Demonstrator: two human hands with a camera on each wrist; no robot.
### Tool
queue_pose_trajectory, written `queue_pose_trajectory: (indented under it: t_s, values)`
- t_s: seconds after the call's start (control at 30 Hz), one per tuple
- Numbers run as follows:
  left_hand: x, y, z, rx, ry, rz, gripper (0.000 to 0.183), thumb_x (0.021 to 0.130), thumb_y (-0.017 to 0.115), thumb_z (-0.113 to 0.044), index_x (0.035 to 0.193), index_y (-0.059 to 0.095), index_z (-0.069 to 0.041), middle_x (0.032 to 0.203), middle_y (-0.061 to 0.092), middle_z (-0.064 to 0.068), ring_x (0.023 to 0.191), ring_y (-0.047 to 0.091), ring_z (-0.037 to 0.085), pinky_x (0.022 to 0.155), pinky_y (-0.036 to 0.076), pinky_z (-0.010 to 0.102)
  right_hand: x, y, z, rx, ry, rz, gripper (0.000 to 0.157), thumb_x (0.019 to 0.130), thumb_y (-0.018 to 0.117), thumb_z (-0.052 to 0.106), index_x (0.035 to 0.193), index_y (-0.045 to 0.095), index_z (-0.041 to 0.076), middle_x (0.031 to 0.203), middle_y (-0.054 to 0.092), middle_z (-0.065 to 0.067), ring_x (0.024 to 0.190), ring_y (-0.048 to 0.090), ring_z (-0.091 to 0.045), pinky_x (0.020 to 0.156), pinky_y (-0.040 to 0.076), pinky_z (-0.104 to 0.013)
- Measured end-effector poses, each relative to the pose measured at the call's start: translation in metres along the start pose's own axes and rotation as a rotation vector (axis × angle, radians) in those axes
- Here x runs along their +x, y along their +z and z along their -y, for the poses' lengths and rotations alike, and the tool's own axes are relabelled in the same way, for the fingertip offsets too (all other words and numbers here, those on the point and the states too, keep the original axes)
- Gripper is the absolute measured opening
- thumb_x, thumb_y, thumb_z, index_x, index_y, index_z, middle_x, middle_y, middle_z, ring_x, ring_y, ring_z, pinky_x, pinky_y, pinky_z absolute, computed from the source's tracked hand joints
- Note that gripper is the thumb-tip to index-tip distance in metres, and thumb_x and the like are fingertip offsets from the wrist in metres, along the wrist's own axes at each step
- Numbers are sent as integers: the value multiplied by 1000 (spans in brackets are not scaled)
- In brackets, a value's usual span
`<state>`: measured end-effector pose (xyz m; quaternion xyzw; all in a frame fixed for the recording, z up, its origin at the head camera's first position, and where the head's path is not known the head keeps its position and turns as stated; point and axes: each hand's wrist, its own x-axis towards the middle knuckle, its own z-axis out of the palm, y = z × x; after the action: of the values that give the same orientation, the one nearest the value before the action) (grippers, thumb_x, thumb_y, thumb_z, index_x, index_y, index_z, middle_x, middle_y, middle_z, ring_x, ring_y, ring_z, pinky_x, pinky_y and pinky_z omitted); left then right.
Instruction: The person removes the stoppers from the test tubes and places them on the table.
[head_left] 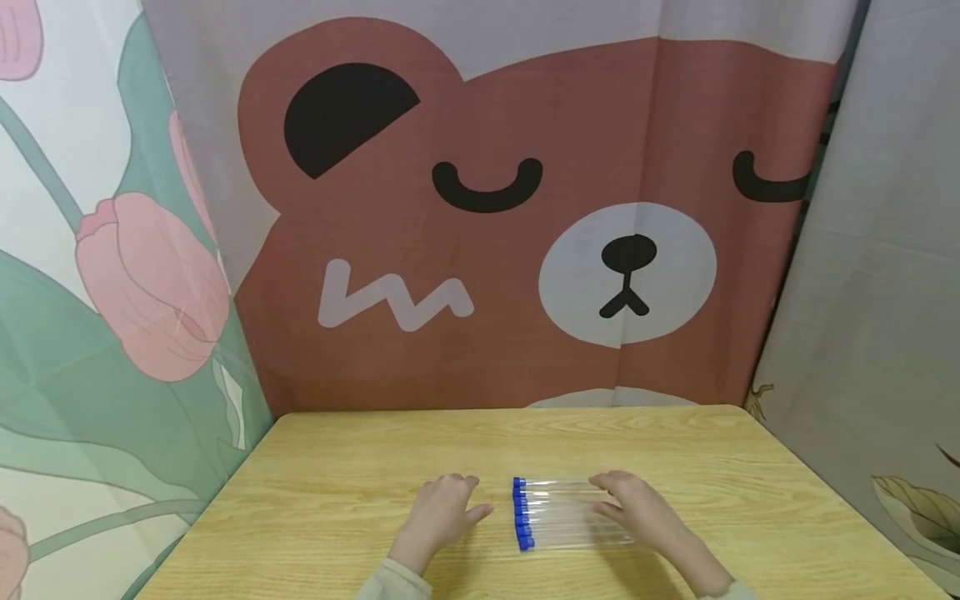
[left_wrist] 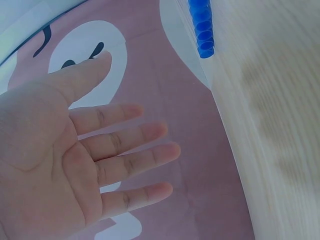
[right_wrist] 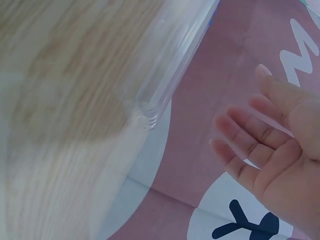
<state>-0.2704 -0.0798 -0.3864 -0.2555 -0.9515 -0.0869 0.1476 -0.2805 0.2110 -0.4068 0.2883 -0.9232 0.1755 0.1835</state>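
Several clear tubes with blue caps (head_left: 558, 515) lie side by side in a row on the table, caps toward the left. My left hand (head_left: 442, 515) is held to the left of the caps, apart from them, its fingers spread and holding nothing. In the left wrist view the palm of this left hand (left_wrist: 60, 150) shows bare, with the blue caps (left_wrist: 202, 30) beyond it. My right hand (head_left: 637, 507) hovers over the right ends of the tubes. The right wrist view shows the right hand (right_wrist: 270, 145) with relaxed fingers and nothing in them, and the rounded tube ends (right_wrist: 149, 115) nearby.
The light wood table (head_left: 337, 467) reaches back to a hanging cloth printed with a brown bear (head_left: 510, 317). A tulip-patterned cloth (head_left: 150, 283) hangs along the left side, and a pale curtain (head_left: 862, 292) borders the right.
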Motion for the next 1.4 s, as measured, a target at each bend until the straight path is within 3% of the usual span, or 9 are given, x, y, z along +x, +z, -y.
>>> queue_pose_trajectory:
  t_s: [0.3, 0.73, 1.2, 1.4]
  values:
    - [-2, 2, 1, 7, -5, 6, 44, 81, 61, -41, 100, 64, -2, 86, 64, 10, 73, 61, 23, 58, 49, 32, -7, -2, -10, 30, -72, 39, 18, 70, 71, 3, 86, 63, -1, 75, 60, -6, 66, 56, -17, 56, 46, -25]
    - [-3, 3, 3, 23, 39, -39, 39, 78, 65, -38, 94, 66, -2, 82, 65, 9, 70, 62, 22, 55, 48, 29, -14, -7, -21, 122, -57, 158, 9, 72, 69, -1, 76, 62, 2, 65, 53, 6, 56, 43, 0, 48, 40, -21]
    - [-4, 6, 3, 38, 45, -19, 39, 78, 65, -37, 95, 66, -3, 82, 66, 8, 71, 61, 22, 58, 49, 30, -19, -5, -28, 161, -60, 247, 13, 71, 69, -2, 70, 59, 6, 61, 50, 9, 55, 39, 1, 47, 37, -20]
    - [-5, 6, 1, 45, 38, 9, 39, 79, 65, -38, 96, 66, -3, 86, 66, 8, 74, 62, 22, 60, 49, 30, -21, -1, -31, 123, -74, 232, 18, 67, 68, -7, 66, 57, 7, 61, 50, 9, 54, 37, 1, 46, 36, -20]
